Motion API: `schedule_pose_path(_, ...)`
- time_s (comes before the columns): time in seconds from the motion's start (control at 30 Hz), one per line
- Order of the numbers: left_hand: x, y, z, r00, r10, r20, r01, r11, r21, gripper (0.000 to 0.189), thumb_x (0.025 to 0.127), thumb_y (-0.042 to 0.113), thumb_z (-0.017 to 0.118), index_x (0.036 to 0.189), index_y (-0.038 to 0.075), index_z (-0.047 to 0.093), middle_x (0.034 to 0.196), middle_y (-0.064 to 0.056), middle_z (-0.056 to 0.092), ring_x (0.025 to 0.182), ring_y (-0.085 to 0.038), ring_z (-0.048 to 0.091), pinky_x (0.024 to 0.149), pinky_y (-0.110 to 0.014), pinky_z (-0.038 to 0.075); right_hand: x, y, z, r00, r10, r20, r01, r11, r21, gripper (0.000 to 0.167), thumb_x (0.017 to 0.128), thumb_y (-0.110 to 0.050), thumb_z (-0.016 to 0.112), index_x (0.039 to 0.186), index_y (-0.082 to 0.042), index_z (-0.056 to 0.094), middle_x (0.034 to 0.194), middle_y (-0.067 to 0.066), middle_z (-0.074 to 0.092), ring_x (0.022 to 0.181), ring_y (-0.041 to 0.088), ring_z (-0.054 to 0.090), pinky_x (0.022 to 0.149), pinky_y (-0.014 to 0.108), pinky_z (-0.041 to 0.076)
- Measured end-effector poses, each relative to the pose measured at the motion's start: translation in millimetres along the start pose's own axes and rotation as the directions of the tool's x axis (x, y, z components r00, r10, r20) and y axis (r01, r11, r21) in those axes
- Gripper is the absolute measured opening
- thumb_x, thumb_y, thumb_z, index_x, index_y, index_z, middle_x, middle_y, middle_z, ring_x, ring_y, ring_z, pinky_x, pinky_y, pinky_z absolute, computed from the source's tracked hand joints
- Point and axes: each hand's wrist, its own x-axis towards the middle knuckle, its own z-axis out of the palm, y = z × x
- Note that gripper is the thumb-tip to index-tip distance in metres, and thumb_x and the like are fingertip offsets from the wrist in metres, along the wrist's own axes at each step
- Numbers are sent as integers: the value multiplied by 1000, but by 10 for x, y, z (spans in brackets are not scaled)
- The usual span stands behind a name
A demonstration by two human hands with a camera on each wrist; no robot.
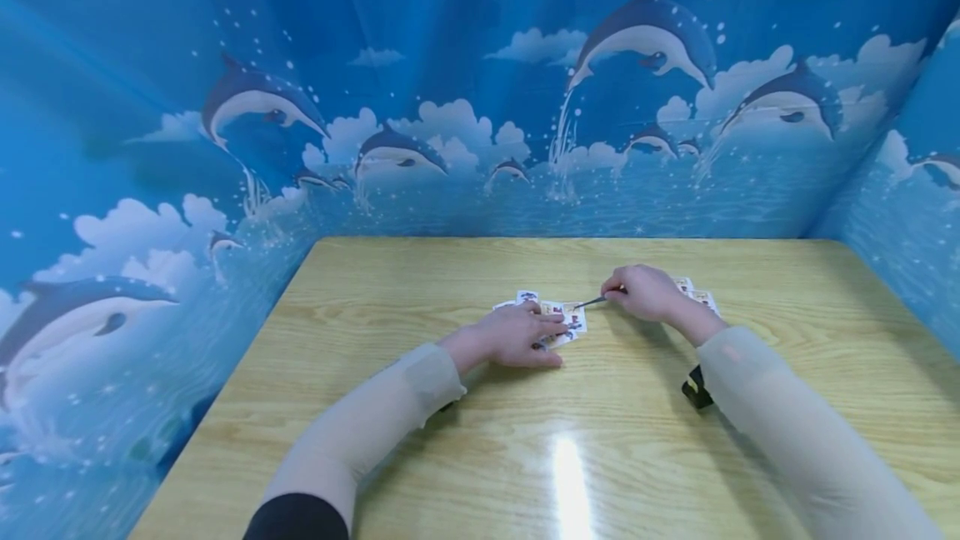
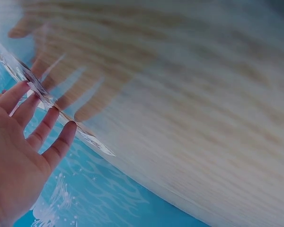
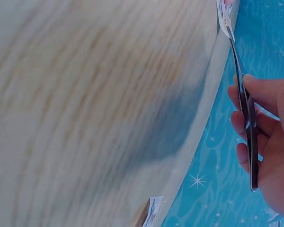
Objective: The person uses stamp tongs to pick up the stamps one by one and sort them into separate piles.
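Note:
My left hand [image 1: 521, 336] rests with spread, nearly straight fingers on several small white printed paper pieces [image 1: 576, 319] near the middle of the table. In the left wrist view its fingertips touch the paper pieces [image 2: 92, 141] edge-on. To the right, my right hand [image 1: 645, 292] pinches a pair of dark metal tweezers [image 3: 252, 151] between thumb and fingers. The tweezers [image 1: 592, 302] point left, their tips at the upper right part of the printed pieces. Whether the tips grip any paper cannot be told. My left hand hides part of the pieces.
More printed paper pieces [image 1: 705, 299] lie just beyond the right wrist, partly hidden by it. The wood-grain table [image 1: 420, 273] ends at a blue dolphin-printed curtain [image 1: 465, 65] behind and at the sides. A bright light reflection shows on the front of the tabletop.

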Motion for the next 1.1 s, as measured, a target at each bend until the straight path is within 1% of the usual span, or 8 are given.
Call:
schedule_pose_path(0.13, -18, -21, -19, 1000, -2, -9, 2, 999, -54, 66, 96, 62, 41, 152, 28, 34, 156, 11, 28, 141, -29, 29, 111, -44, 30, -35, 19, -33, 1000, 5, -10, -5, 1000, 17, 19, 93, -8, 63, 107, 0, 73, 102, 14, 69, 94, 32, 65, 84, 51, 50)
schedule_pose_path(0.23, -32, -49, -46, 1000, -18, -20, 16, 994, -108, 65, 96, 60, 44, 151, 26, 36, 156, 10, 28, 141, -31, 28, 111, -45, 29, -78, 38, -91, 1000, 11, -17, -10, 1000, 24, 19, 94, -8, 62, 108, 0, 72, 99, 11, 69, 89, 29, 65, 80, 49, 51)
schedule_pose_path(0.3, -39, -74, -64, 999, -32, -30, 28, 993, -116, 65, 96, 59, 45, 151, 25, 37, 156, 9, 29, 141, -31, 28, 111, -45, 29, -113, 53, -146, 1000, 8, -29, -7, 1000, 27, 19, 94, -9, 61, 108, 0, 72, 98, 10, 68, 86, 27, 64, 77, 48, 52)
schedule_pose_path(0.47, -49, -125, -103, 997, -67, -36, 63, 994, -94, 67, 96, 59, 47, 151, 23, 37, 155, 8, 31, 140, -29, 31, 110, -45, 32, -257, 109, -302, 999, 17, -51, -15, 999, 45, 20, 95, -10, 61, 108, 1, 72, 92, 5, 67, 74, 18, 60, 66, 41, 49)
schedule_pose_path(0.6, -63, -151, -112, 997, -71, -21, 69, 994, -80, 67, 95, 60, 47, 150, 21, 39, 154, 7, 33, 140, -29, 32, 109, -45, 32, -412, 170, -418, 998, 31, -59, -28, 999, 43, 20, 96, -10, 60, 109, 1, 71, 87, 3, 64, 66, 13, 51, 58, 34, 41)
schedule_pose_path(0.87, -74, -188, -78, 998, -64, 22, 66, 994, -89, 68, 95, 61, 45, 150, 23, 38, 154, 8, 33, 140, -26, 31, 111, -42, 31, -723, 363, -591, 995, 42, -92, -39, 999, 33, 19, 96, -8, 60, 107, 3, 71, 84, 1, 63, 62, 14, 46, 55, 32, 37)
schedule_pose_path(0.97, -71, -194, -65, 998, -63, 20, 64, 993, -101, 68, 95, 61, 45, 151, 23, 37, 154, 8, 33, 140, -26, 30, 111, -42, 30, -838, 464, -630, 992, 32, -119, -32, 999, 0, 17, 95, -8, 62, 104, 1, 73, 83, -1, 63, 63, 12, 47, 56, 32, 38)
schedule_pose_path(1.1, -71, -204, -53, 998, -66, 19, 68, 992, -110, 68, 95, 61, 46, 151, 23, 36, 154, 8, 32, 141, -26, 29, 112, -42, 29, -963, 588, -655, 992, 20, -128, -24, 999, -25, 14, 93, -7, 64, 100, 0, 74, 82, -2, 64, 64, 10, 47, 57, 32, 39)
